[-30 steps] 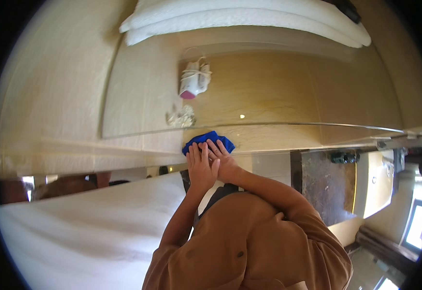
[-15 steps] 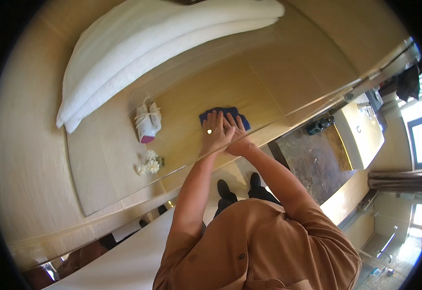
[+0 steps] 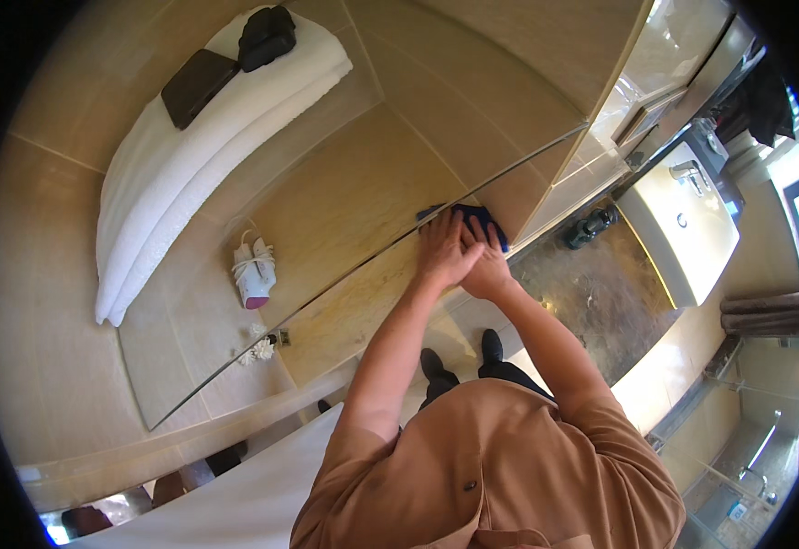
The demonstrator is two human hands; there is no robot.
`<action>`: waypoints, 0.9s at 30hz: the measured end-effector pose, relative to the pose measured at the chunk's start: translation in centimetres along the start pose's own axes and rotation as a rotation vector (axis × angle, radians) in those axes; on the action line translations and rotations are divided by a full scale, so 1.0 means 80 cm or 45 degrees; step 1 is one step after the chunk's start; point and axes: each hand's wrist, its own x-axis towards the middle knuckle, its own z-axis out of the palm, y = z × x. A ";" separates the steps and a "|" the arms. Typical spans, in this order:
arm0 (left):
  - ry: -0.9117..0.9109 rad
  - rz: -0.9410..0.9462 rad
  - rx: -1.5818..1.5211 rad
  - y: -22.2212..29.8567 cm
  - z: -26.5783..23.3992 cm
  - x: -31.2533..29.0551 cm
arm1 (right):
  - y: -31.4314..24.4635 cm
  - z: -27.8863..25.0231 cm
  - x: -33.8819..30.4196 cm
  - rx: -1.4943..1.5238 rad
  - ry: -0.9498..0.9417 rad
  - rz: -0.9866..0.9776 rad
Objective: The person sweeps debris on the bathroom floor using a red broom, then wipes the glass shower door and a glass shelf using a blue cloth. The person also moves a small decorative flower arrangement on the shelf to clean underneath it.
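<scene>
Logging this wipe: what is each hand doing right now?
Left hand: open, flat on the blue cloth.
Right hand: open, flat on the same cloth.

Bare glass shelf is lying open left of both hands. A hair dryer and folded towels are standing farther left; the wall corner is closing the right.

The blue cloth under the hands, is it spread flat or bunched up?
Mostly flat: the blue cloth lies pressed under both hands on the glass shelf.
</scene>
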 end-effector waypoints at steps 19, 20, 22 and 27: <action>0.245 -0.780 -0.013 -0.087 -0.019 -0.202 | -0.114 0.013 0.000 0.347 -0.139 -0.906; 0.195 -0.874 -0.005 -0.105 -0.028 -0.190 | -0.117 0.022 0.002 0.397 -0.074 -0.885; 0.171 -0.934 0.150 -0.138 -0.039 -0.166 | -0.112 0.023 -0.004 0.495 0.022 -0.829; 0.314 -0.980 0.348 -0.199 -0.057 -0.091 | -0.086 0.007 -0.031 0.399 -0.046 -0.565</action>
